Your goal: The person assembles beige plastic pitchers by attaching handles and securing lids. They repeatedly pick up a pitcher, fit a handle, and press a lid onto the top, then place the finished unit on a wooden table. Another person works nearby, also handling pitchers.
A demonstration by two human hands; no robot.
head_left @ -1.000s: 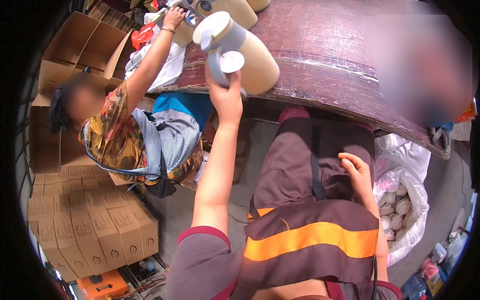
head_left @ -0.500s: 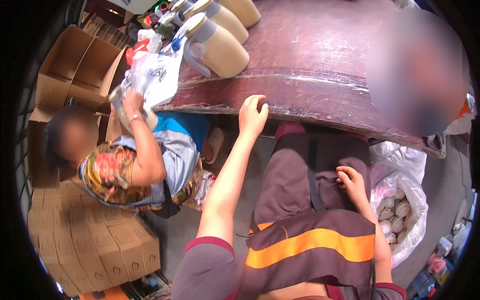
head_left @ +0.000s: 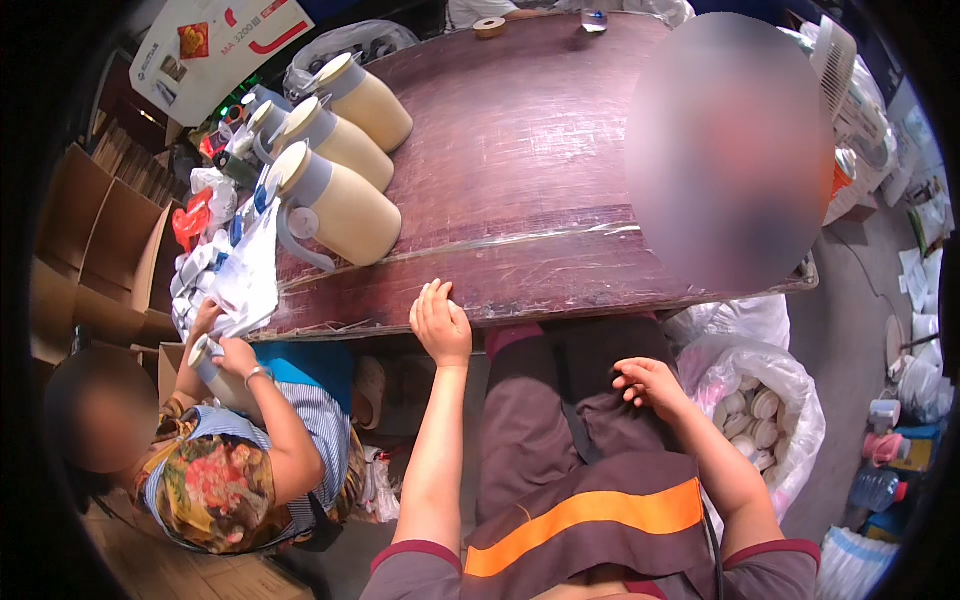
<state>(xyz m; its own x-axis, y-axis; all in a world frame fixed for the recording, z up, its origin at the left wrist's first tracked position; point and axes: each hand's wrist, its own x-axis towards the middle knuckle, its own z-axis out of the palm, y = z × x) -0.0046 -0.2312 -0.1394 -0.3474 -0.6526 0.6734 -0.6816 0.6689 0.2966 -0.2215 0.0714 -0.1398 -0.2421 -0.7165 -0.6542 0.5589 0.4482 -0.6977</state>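
My left hand (head_left: 440,323) rests on the near edge of the dark red table (head_left: 520,170), fingers stretched out flat and nothing held. Over my lap hangs my right hand (head_left: 648,387), its fingers loosely bent and no object showing in them. Left of my left hand, on the table, stands a cream jug with a grey collar and handle (head_left: 350,215). Behind it are more such jugs, among them a middle one (head_left: 350,150) and a far one (head_left: 370,105). At lower left a seated co-worker's hand (head_left: 238,357) grips another cream jug (head_left: 213,370).
Right of my legs, a clear plastic bag (head_left: 805,420) holds several pale round lids (head_left: 760,405). White plastic wrapping (head_left: 245,285) drapes over the table's left corner. Open cardboard boxes (head_left: 110,225) stand at far left. A tape roll (head_left: 490,28) lies at the far edge.
The view has shifted, showing more of the table's far side. My left hand, earlier with thumb and fingers parted at the edge, now lies flatter there. The co-worker still handles a jug.
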